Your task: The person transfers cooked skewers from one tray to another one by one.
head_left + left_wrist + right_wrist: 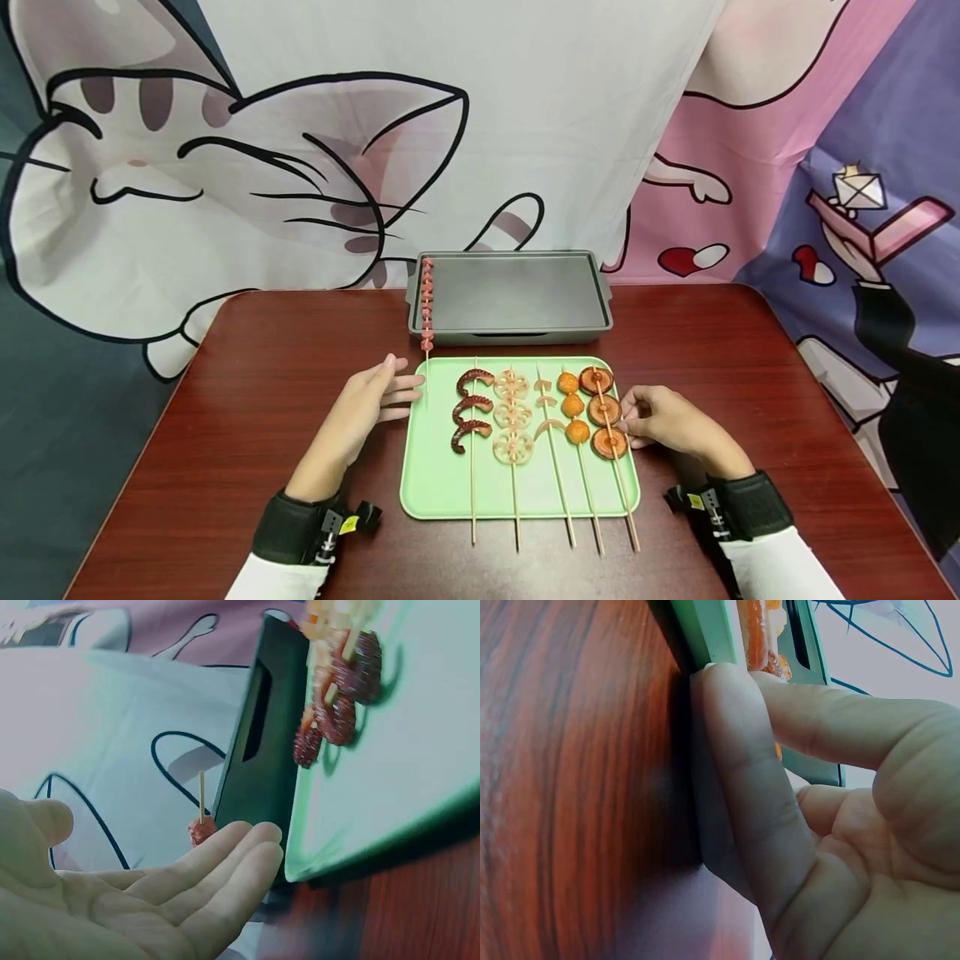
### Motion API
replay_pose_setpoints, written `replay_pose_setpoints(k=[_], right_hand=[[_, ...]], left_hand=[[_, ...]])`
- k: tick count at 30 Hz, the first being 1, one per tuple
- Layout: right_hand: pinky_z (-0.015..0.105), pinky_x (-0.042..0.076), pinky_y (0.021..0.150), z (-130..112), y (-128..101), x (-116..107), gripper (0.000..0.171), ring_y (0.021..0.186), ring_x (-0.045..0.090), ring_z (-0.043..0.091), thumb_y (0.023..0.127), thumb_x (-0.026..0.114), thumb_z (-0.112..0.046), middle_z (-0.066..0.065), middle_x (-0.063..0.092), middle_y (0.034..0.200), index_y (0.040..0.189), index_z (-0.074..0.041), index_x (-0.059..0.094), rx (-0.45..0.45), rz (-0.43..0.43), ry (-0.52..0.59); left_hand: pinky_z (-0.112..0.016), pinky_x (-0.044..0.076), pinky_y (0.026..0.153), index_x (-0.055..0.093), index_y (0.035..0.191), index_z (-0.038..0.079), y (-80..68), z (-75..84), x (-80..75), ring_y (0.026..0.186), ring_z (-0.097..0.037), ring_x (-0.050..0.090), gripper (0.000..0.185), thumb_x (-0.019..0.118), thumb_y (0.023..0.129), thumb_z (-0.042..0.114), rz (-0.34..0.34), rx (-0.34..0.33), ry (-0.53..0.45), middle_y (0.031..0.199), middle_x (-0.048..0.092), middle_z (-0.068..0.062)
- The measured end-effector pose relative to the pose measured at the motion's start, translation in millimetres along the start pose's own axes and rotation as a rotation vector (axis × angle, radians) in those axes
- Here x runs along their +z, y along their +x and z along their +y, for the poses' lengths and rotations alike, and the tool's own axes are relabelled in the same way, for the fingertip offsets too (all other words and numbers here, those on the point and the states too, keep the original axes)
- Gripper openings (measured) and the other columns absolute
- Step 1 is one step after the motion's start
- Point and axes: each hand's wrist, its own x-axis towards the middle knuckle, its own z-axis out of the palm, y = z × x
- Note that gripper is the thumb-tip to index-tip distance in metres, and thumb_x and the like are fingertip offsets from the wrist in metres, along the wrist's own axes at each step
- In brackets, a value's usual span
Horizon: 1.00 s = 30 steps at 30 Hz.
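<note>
A green tray (442, 492) sits on the desk (247, 392) and serves as the landmark here. Five skewers lie on it side by side, sticks toward the person: octopus (471, 410) nearest its left edge, then lotus root (513, 414), a thin pale one, orange balls (573, 407), and mushroom slices (604, 410) at its right edge. Just behind the tray stands a grey pan (510, 296) with one sausage skewer (427, 304) along its left side.

The left hand (367, 412) rests flat and relaxed at the tray's left edge, holding nothing. The right hand (663, 417) is at the tray's right edge, fingers curled, fingertips at the rim beside the mushroom skewer — no clear grip shows on any stick.

Risks, as I judge them: a nudge at the rim could slide the tray and roll the skewers together — and the sticks overhanging the near edge could catch a sleeve.

The right wrist view shows a finger (735, 772) pressed against the tray's rim, which the head view leaves unclear; the left wrist view shows the open palm (135, 907).
</note>
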Motion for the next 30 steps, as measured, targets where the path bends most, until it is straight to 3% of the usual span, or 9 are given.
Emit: replay_pose_setpoints(k=[10,17,24,30], right_hand=[[0.031,0.066,0.066,-0.2,-0.2,-1.2,0.012,0.076,0.067,0.014,0.092,0.065,0.008,0.012,0.065,0.086,0.101,0.012,0.058,-0.007,-0.004,-0.004],[0.031,0.066,0.064,1.6,0.4,-2.5,0.011,0.073,0.067,0.015,0.091,0.066,0.007,0.011,0.064,0.084,0.098,0.011,0.059,-0.003,0.008,-0.035],[0.031,0.066,0.064,1.5,-0.2,-0.7,0.013,0.072,0.066,0.014,0.092,0.069,0.003,0.012,0.064,0.084,0.098,0.010,0.059,0.002,0.007,-0.034],[0.031,0.066,0.064,-0.4,-0.1,-0.6,0.012,0.072,0.066,0.014,0.092,0.068,0.004,0.011,0.064,0.084,0.098,0.010,0.059,-0.005,0.010,-0.027]], left_hand=[[-0.032,0.059,0.100,0.023,0.158,-0.011,20.2,-12.3,0.6,0.127,-0.032,0.065,0.077,0.031,0.112,0.050,-0.129,-0.013,-0.369,0.152,0.043,-0.035],[-0.033,0.057,0.104,0.022,0.158,-0.012,32.9,-16.5,5.9,0.127,-0.038,0.063,0.073,0.034,0.113,0.044,-0.128,-0.047,-0.552,0.150,0.042,-0.037],[-0.034,0.060,0.097,0.037,0.142,-0.018,39.2,-20.2,12.2,0.108,-0.032,0.075,0.052,0.048,0.111,0.022,-0.062,-0.066,-0.658,0.117,0.073,-0.023],[-0.028,0.063,0.090,0.037,0.148,-0.020,39.4,-21.4,15.2,0.103,-0.022,0.076,0.051,0.049,0.110,0.012,-0.051,-0.053,-0.602,0.112,0.075,-0.015]])
